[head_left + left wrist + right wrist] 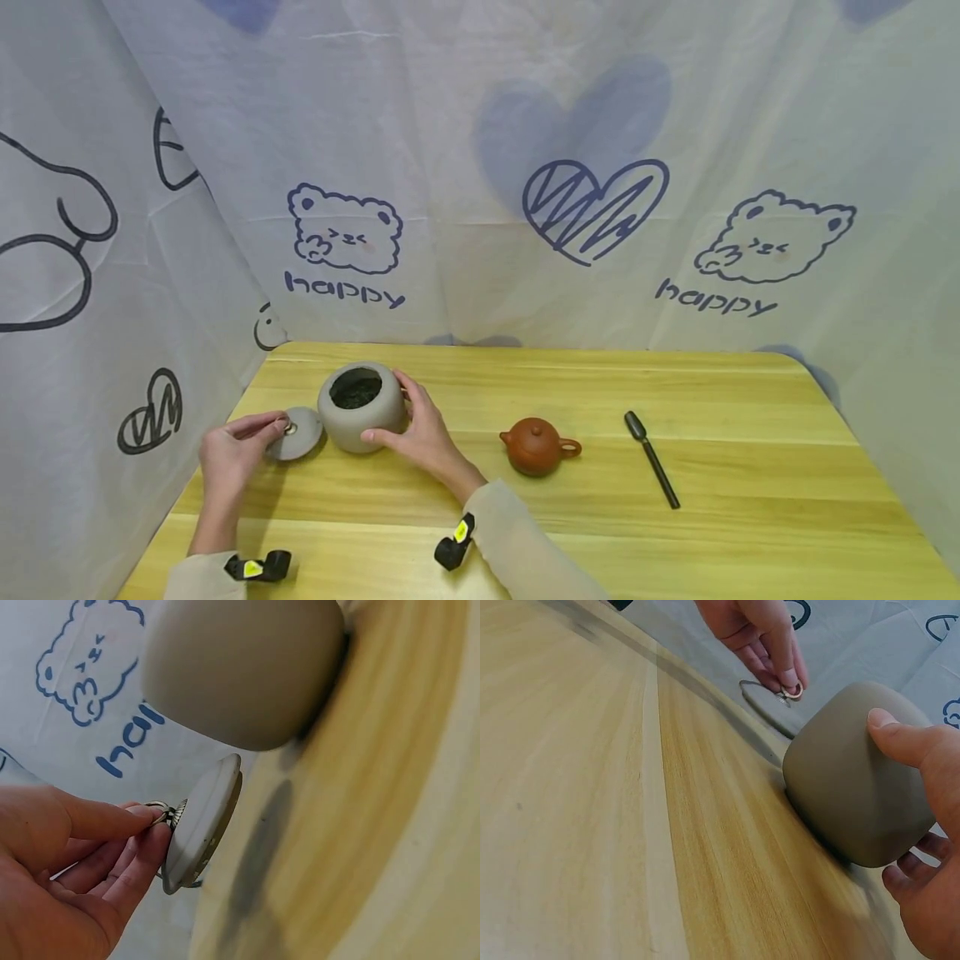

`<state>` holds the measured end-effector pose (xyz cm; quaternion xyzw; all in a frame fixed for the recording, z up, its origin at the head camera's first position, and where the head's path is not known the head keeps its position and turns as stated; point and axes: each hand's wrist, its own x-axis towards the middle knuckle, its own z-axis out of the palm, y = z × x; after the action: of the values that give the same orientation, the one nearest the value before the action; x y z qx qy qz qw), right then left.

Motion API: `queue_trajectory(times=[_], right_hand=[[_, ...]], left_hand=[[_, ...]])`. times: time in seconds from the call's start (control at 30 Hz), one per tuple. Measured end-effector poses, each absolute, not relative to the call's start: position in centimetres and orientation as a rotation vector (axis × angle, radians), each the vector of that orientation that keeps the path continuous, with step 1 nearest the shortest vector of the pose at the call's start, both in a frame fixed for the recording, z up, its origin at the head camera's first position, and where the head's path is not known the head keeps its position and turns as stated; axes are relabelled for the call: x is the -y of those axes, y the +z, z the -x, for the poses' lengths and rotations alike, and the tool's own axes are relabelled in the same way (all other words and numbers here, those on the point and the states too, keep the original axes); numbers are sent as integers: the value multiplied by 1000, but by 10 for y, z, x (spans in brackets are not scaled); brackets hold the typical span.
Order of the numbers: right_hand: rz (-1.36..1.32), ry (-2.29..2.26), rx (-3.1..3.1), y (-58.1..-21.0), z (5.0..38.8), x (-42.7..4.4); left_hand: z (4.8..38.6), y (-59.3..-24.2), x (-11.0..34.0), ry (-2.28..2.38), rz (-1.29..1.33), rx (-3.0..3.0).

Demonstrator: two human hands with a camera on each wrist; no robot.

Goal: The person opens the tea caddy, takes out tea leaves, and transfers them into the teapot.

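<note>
A round grey tea canister [352,432] stands at the table's left, its mouth uncovered and dark loose tea leaves [357,393] showing inside. My right hand [423,433] grips it from the right, thumb across the front and fingers around the far side. Between thumb and fingertips, my left hand [234,454] pinches the metal ring [159,813] on top of the grey lid [202,825]. That lid hangs tilted just left of the canister, above the wood, as its shadow in the left wrist view shows.
A reddish-brown clay teapot [534,450] sits right of my right hand, spout toward the left. Farther right lies a dark tea scoop [651,460] with a long handle. Printed cloth [465,167] hangs behind and beside the wooden table [735,433].
</note>
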<state>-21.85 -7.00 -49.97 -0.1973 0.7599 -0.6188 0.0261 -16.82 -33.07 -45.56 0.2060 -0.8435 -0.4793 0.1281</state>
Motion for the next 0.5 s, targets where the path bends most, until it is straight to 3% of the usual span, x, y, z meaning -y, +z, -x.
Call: queue_trajectory(times=[0.5], right_hand=[[607, -1965, -2306, -501, 219, 71]], left_hand=[[159, -422, 331, -1853, -620, 2096]])
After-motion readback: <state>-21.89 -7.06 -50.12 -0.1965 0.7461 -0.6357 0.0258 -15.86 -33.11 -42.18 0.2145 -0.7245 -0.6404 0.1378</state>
